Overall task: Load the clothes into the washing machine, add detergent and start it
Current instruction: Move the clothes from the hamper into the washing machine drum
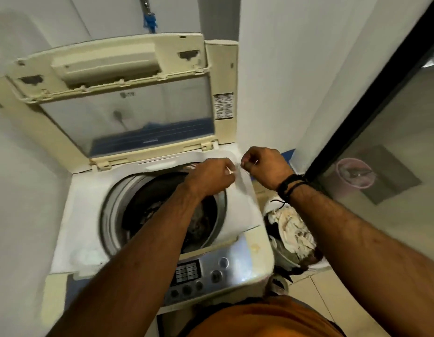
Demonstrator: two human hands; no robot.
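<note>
The top-loading washing machine (84, 215) stands with its lid (128, 108) raised against the wall. Dark clothes (199, 222) lie in the drum. Over the machine's rear right corner, my left hand (211, 177) has its fingers closed on a small white piece (229, 170). My right hand (267, 166), a little to the right and close by, is a fist with a thin white sliver (256, 162) showing in it. What the white bits are is too small and blurred to tell. The control panel (201, 276) with its buttons and knobs faces me at the front.
A tub of light and dark laundry (293, 232) stands on the tiled floor just right of the machine. Walls close in on the left and behind. A dark-framed glass panel (371, 105) runs along the right, and a blue tap fitting (149, 21) hangs above the lid.
</note>
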